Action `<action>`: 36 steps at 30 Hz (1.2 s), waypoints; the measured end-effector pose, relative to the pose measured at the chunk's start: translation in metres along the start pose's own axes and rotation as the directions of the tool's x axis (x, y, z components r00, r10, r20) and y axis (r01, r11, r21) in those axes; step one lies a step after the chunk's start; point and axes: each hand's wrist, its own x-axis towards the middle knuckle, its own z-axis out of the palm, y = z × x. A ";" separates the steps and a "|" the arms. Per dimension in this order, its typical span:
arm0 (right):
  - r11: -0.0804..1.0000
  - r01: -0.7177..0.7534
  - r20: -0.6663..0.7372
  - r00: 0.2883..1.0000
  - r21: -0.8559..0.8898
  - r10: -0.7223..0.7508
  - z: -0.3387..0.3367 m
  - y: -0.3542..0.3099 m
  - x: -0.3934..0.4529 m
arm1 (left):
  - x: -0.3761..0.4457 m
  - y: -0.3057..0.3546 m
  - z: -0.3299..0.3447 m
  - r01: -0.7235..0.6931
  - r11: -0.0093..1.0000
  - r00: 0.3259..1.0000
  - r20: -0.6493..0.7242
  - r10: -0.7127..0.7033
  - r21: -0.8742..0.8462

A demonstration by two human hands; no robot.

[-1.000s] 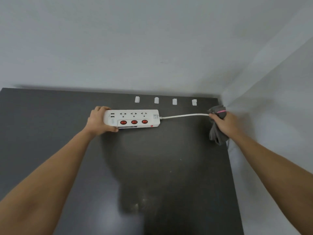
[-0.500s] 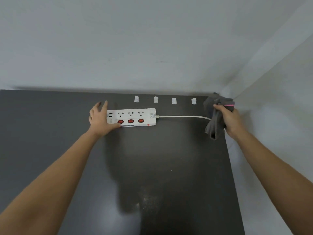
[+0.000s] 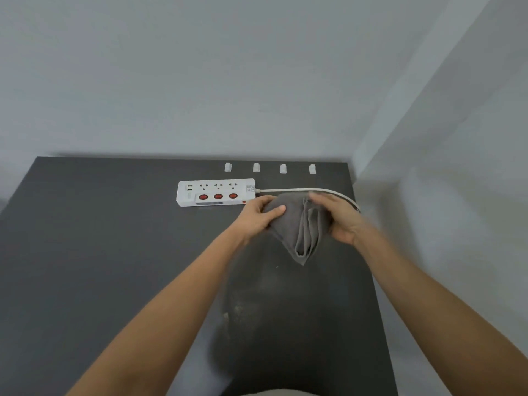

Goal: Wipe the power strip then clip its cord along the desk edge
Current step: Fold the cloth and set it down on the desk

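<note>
- Both hands held one grey cloth (image 3: 300, 224) up off the worktop (image 3: 114, 252): the left hand (image 3: 258, 217) was curled on its left edge with the thumb laid across the top, and the right hand (image 3: 337, 218), blurred, gripped its right side.
- Cloth hung between them in loose folds, tapering to a point below, not touching the strip (image 3: 215, 192).
- Strip lay flat near the far edge, just left of the hands, sockets and three red switches facing up, with no hand on it.
- Cord (image 3: 285, 190) ran from the strip's right end behind the hands and curved toward the worktop's right edge; it lay loose on the surface.
- Four white clips (image 3: 269, 168) stood in a row along the far edge, beyond the cord, and none held it.
- Judged from this, the cloth was being readied; whether any wiping was done could not be told.
- Clipping had not begun; all four clips remained to be filled.
</note>
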 end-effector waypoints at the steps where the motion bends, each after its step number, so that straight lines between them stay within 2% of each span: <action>1: 0.998 -0.019 -0.040 0.999 -0.066 0.016 -0.004 0.004 0.000 | -0.001 0.001 0.001 -0.001 0.999 1.000 -0.012 0.001 0.035; 5: 0.988 -0.088 -0.202 0.978 -0.127 0.061 -0.015 0.019 0.001 | -0.007 0.004 0.003 0.067 0.989 0.995 -0.087 -0.056 0.130; 7: 0.945 -0.069 -0.283 0.959 -0.319 -0.026 -0.017 0.029 0.003 | -0.007 -0.006 0.003 0.138 0.936 0.982 -0.170 -0.085 0.325; 8: 0.854 -0.049 -0.307 0.942 -0.518 -0.133 -0.020 0.038 0.004 | -0.008 -0.014 0.003 0.189 0.846 0.972 -0.220 -0.088 0.498; 10: 0.509 0.006 -0.173 0.937 -0.861 -0.304 -0.024 0.062 0.008 | -0.012 -0.034 0.003 0.202 0.574 0.973 -0.230 -0.024 0.794; 12: 0.245 0.107 0.040 0.963 -0.964 -0.266 -0.025 0.092 0.014 | -0.019 -0.057 0.003 0.050 0.373 0.999 -0.047 -0.019 0.926; 14: 0.055 0.133 0.122 0.979 -0.990 -0.165 -0.021 0.114 0.013 | -0.032 -0.080 0.001 -0.076 0.293 0.978 0.129 -0.166 0.953; 15: -0.007 0.118 0.118 0.980 -0.993 -0.159 -0.017 0.123 0.010 | -0.040 -0.089 -0.002 -0.088 0.272 0.964 0.150 -0.218 0.958; 16: -0.039 0.099 0.105 0.976 -0.994 -0.190 -0.012 0.129 0.006 | -0.048 -0.096 -0.006 -0.083 0.258 0.964 0.144 -0.225 0.963; 18: -0.031 0.062 0.068 0.963 -0.998 -0.260 0.005 0.134 -0.001 | -0.063 -0.103 -0.018 -0.077 0.244 0.977 0.122 -0.177 0.967; 20: -0.036 0.032 0.041 0.962 -0.999 -0.268 0.024 0.138 -0.006 | -0.079 -0.108 -0.030 -0.077 0.234 0.982 0.114 -0.151 0.969; 24: -0.212 0.059 0.126 0.941 -0.976 -0.315 0.053 0.158 -0.018 | -0.116 -0.125 -0.047 -0.034 0.295 0.989 0.075 -0.129 0.955; 26: -0.252 0.097 0.173 0.938 -0.963 -0.301 0.064 0.171 -0.027 | -0.136 -0.136 -0.051 -0.020 0.350 0.992 0.063 -0.112 0.936; 29: -0.182 0.095 0.151 0.935 -0.979 -0.322 0.072 0.192 -0.044 | -0.167 -0.150 -0.051 -0.028 0.410 0.990 0.081 -0.111 0.912; 31: -0.146 0.110 0.164 0.884 -0.983 -0.438 0.076 0.205 -0.060 | -0.182 -0.155 -0.050 -0.060 0.375 0.987 0.112 -0.118 0.925; 33: -0.191 0.218 0.287 0.802 -0.957 -0.523 0.079 0.220 -0.075 | -0.193 -0.159 -0.053 -0.086 0.337 0.994 0.102 -0.031 0.938; 35: -0.271 0.336 0.425 0.801 -0.902 -0.421 0.080 0.239 -0.086 | -0.201 -0.169 -0.059 -0.095 0.293 0.995 0.088 0.036 0.951; 36: -0.263 0.357 0.430 0.842 -0.896 -0.325 0.079 0.249 -0.090 | -0.204 -0.175 -0.061 -0.100 0.260 0.995 0.100 0.013 0.960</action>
